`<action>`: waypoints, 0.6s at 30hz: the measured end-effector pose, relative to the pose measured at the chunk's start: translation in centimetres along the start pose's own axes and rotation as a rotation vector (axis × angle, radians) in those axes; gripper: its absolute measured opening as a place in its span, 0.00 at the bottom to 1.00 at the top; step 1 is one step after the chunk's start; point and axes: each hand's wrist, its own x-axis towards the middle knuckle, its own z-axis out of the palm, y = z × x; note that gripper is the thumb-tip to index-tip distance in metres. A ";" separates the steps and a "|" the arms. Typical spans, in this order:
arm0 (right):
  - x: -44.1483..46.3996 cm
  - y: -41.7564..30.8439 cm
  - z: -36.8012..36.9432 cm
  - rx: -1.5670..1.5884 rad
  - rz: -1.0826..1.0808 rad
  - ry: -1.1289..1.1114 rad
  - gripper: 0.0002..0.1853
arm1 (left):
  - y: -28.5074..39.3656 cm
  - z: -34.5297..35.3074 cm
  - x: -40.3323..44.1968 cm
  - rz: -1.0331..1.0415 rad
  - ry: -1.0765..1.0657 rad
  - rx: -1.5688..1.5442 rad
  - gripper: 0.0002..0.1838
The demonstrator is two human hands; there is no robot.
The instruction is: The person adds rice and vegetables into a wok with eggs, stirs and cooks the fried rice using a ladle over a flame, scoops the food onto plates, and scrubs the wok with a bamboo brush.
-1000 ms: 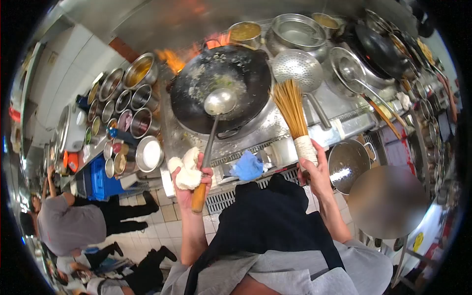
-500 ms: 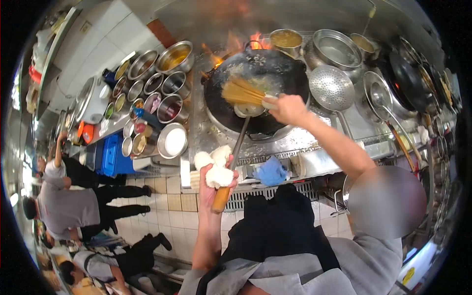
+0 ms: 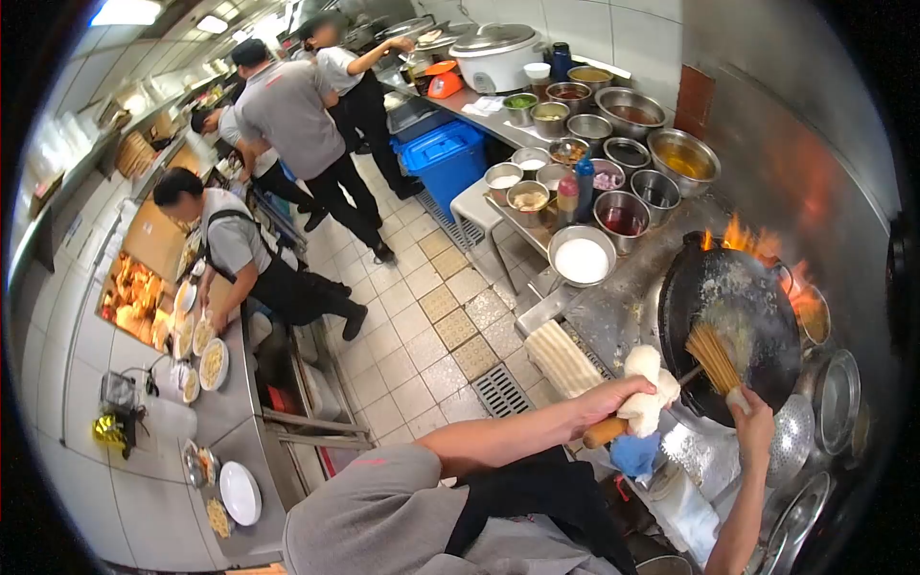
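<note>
My left hand (image 3: 618,395) is closed around a folded white cloth (image 3: 644,388) and the wooden handle (image 3: 603,433) of a long metal ladle. The ladle's shaft runs toward the black wok (image 3: 678,302); its bowl is hidden behind the brush. In my right hand (image 3: 754,424), fingers wrapped round its bound end, is a bamboo wok brush (image 3: 710,351). Its splayed bristles are over the near side of the wok, and I cannot tell whether they touch it. Bits of food residue and wet streaks show on the wok's inside.
Flames (image 3: 740,237) rise behind the wok. Several metal pots of sauces and ingredients stand left of it, including a bowl of white powder or liquid (image 3: 582,260). A perforated strainer (image 3: 792,441) lies at right. A blue cloth (image 3: 634,454) hangs at the stove edge. Co-workers (image 3: 302,110) stand farther left.
My head has turned left, bringing the aisle, co-workers and a side counter into view. Both hands keep their holds on the ladle with cloth and the brush.
</note>
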 end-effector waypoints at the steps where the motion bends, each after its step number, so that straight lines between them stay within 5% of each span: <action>1: 0.0 0.2 -0.2 -0.099 0.043 0.016 0.26 | -0.1 -0.2 0.1 0.006 0.001 0.012 0.27; 3: -0.4 -1.4 -1.4 -0.299 0.143 0.052 0.28 | 0.4 -1.3 0.2 0.017 0.006 0.099 0.25; 6: -1.7 -1.4 0.0 -0.282 -0.077 0.027 0.27 | 0.1 -1.8 -0.1 -0.004 0.072 0.178 0.16; 9: -0.8 -3.6 -3.0 -0.296 0.106 0.050 0.22 | 1.3 0.9 -1.8 -0.006 0.131 0.164 0.19; 13: -2.7 -4.4 0.3 -0.329 0.078 0.046 0.25 | 1.9 0.9 -2.0 -0.085 0.121 0.251 0.24; 18: -3.1 -3.9 -4.8 -0.120 0.425 0.204 0.21 | 3.2 -1.0 -3.5 -0.076 0.104 0.973 0.30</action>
